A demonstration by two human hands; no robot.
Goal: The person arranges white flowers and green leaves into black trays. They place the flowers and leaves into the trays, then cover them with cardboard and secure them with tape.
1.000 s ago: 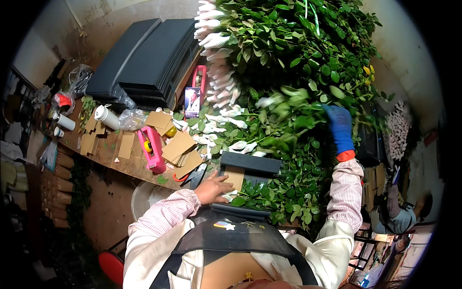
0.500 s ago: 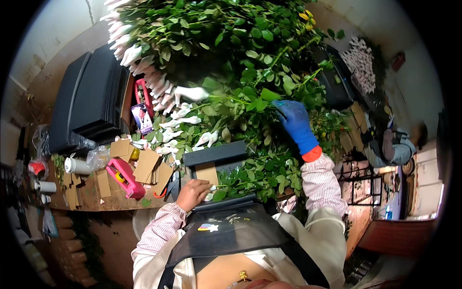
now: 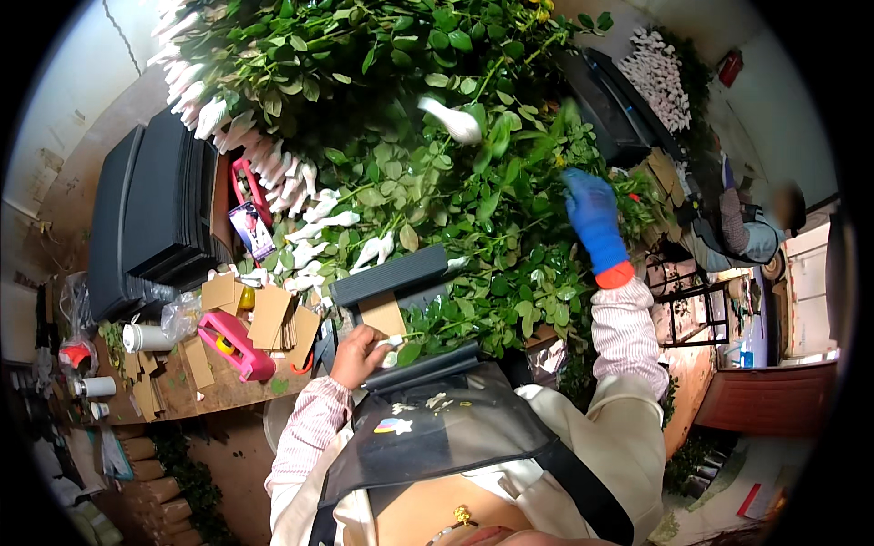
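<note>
My right hand [image 3: 594,217], in a blue knitted glove, is closed round the leafy end of a rose stem. The white-sleeved bud [image 3: 452,122] of a rose stands out to its left, above the pile, and leaves near the glove are smeared by motion. My bare left hand [image 3: 359,356] is closed, fingertips on a small white-sleeved rose head [image 3: 391,342] at the table's near side. This rose lies with other leafy stems between two ridged black edges of a dark sheet [image 3: 391,275]. A piece of brown cardboard [image 3: 383,315] rests on that sheet.
A big heap of leafy roses [image 3: 364,55] covers the far table. Stacked black sheets [image 3: 164,205] stand at left. Near them are a pink tape dispenser [image 3: 235,347], cardboard pieces [image 3: 271,317], scissors [image 3: 320,350] and a white cup [image 3: 146,338]. Another person [image 3: 751,232] is at far right.
My right hand has moved right, and a white-sleeved bud now stands farther right and higher over the heap. My left hand's fingers have drawn in at the small rose head. The view has shifted slightly.
</note>
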